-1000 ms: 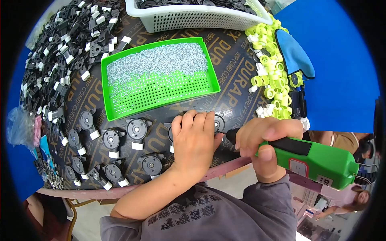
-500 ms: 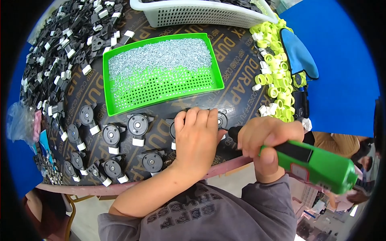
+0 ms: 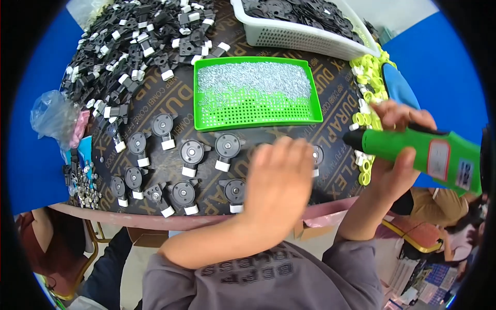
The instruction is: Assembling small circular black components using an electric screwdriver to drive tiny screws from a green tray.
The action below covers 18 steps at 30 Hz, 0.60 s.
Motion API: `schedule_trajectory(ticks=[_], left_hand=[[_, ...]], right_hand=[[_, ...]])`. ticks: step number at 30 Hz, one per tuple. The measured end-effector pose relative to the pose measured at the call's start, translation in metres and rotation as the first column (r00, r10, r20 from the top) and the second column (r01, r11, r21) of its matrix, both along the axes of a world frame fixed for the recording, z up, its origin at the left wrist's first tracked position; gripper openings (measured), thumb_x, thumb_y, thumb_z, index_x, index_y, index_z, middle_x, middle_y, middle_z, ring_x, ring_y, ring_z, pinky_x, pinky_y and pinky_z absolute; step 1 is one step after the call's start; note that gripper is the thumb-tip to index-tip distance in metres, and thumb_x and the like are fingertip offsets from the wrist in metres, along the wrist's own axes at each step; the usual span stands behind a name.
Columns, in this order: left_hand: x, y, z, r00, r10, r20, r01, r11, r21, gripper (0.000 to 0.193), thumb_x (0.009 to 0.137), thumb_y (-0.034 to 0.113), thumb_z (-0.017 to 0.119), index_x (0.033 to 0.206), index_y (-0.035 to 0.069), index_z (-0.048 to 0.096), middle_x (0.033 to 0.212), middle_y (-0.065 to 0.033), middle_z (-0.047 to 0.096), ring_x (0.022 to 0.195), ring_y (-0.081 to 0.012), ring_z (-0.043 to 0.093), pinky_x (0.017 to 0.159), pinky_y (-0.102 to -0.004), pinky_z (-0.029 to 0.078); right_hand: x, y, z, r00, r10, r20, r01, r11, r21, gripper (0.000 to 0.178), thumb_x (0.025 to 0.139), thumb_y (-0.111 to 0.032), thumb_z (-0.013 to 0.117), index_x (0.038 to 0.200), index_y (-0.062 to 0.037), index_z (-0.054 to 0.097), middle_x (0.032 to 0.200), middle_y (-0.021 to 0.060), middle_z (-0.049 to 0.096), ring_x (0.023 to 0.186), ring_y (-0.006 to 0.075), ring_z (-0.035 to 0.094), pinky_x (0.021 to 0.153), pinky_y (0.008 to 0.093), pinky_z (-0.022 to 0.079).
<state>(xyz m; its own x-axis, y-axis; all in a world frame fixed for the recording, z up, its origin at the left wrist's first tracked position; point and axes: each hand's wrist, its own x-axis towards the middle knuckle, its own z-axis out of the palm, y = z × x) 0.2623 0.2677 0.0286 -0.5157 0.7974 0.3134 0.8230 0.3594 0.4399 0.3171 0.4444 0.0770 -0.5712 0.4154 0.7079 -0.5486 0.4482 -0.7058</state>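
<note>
A green electric screwdriver with a black nose is gripped in my right hand, held up over the right side of the table. My left hand is smeared by motion, back upward, its fingertips hidden. Just right of it a round black disc part shows, partly covered by that hand. A black disc with a white end lies by my left wrist. More such assemblies stand to the left, among them a disc part and another disc part; one small black piece has no disc on it.
Beyond my hands lies a green perforated tray of small silver screws. A white basket of black discs stands behind it. Black-and-white parts heap at far left, yellow-green rings at right. Other people are seated at both sides.
The screwdriver has lifted and drawn to the right, away from my left hand. My left hand now blurs with motion. The whole view has shifted, with the table appearing further right.
</note>
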Motion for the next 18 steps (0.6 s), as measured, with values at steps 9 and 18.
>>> schedule_trajectory(ticks=[9,18], left_hand=[[-0.047,-0.102,0.005,0.990,0.034,0.137,-0.025,0.997,-0.068,0.037,0.075,0.016,0.076,0.108,0.003,0.064,0.111,-0.0092,0.061,0.103,-0.0309,0.055,0.086,-0.0418,0.042],[-0.017,-0.103,-0.048,0.990,-0.058,0.128,0.056,0.998,0.015,0.054,0.074,0.017,0.078,0.124,0.003,0.061,0.120,-0.0078,0.061,0.106,-0.0296,0.056,0.090,-0.0417,0.046]], right_hand=[[-0.049,-0.019,-0.005,0.994,-0.112,-0.012,0.108,0.978,-0.180,0.026,0.091,-0.004,0.058,0.112,0.0049,0.045,0.058,0.0063,0.054,0.049,0.0137,0.054,0.050,0.0272,0.045],[-0.087,-0.014,-0.049,0.995,-0.050,-0.090,0.029,0.976,-0.217,0.022,0.091,0.004,0.055,0.111,0.0021,0.045,0.063,0.0048,0.054,0.050,0.0118,0.054,0.048,0.0261,0.047]])
